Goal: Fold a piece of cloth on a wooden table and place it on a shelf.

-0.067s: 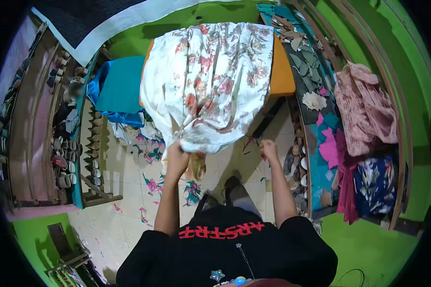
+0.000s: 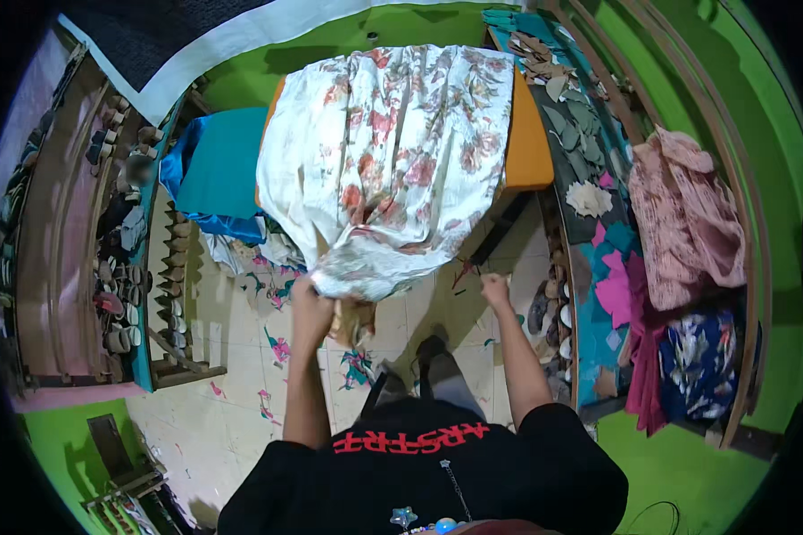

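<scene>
Floral fabric (image 2: pixel 393 160), seemingly light and limp, is draped over an orange surface (image 2: pixel 528 152); its near-left edge, probably the best hold, is clamped by the left hand (image 2: pixel 311 314); the right hand (image 2: pixel 497 291) is curled, apart.

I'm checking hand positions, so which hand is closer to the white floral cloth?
Left. The left hand grips the white floral cloth at its lower left; the right hand is apart, beyond its lower right.
</scene>
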Demonstrator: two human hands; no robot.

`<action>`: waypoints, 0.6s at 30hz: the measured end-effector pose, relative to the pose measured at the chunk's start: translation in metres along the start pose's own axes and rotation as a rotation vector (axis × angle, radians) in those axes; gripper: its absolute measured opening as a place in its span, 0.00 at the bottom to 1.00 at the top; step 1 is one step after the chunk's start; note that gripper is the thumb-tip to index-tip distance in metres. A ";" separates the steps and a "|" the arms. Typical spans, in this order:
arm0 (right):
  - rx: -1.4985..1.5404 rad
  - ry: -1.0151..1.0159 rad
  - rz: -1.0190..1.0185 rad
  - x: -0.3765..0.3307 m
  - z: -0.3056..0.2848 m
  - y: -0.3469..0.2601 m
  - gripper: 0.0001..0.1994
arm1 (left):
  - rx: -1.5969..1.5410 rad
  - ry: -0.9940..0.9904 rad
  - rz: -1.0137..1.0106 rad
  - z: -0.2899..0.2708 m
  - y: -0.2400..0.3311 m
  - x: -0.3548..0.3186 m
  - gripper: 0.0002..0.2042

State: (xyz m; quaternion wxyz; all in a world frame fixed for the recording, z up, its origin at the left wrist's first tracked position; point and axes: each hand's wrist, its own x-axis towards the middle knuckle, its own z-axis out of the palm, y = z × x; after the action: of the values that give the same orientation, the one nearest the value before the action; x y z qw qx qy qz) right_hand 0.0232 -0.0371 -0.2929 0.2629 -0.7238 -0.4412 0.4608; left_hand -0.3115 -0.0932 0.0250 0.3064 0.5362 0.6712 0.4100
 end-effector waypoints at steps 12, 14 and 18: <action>-0.596 -0.127 -0.334 0.075 0.143 -0.026 0.36 | -0.173 0.129 -0.078 -0.026 0.010 -0.004 0.23; -0.720 -0.153 -0.255 0.068 0.165 -0.029 0.40 | -0.207 0.201 -0.076 -0.019 0.024 -0.004 0.18; -0.768 -0.165 -0.354 0.014 0.183 -0.066 0.37 | -0.227 0.421 -0.035 -0.028 0.042 -0.024 0.15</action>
State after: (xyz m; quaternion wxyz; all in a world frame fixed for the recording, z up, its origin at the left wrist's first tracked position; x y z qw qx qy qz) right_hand -0.1650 0.0017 -0.3265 0.0130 -0.6429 -0.7177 0.2672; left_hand -0.3102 -0.1188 0.0752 0.2248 0.3894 0.6791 0.5802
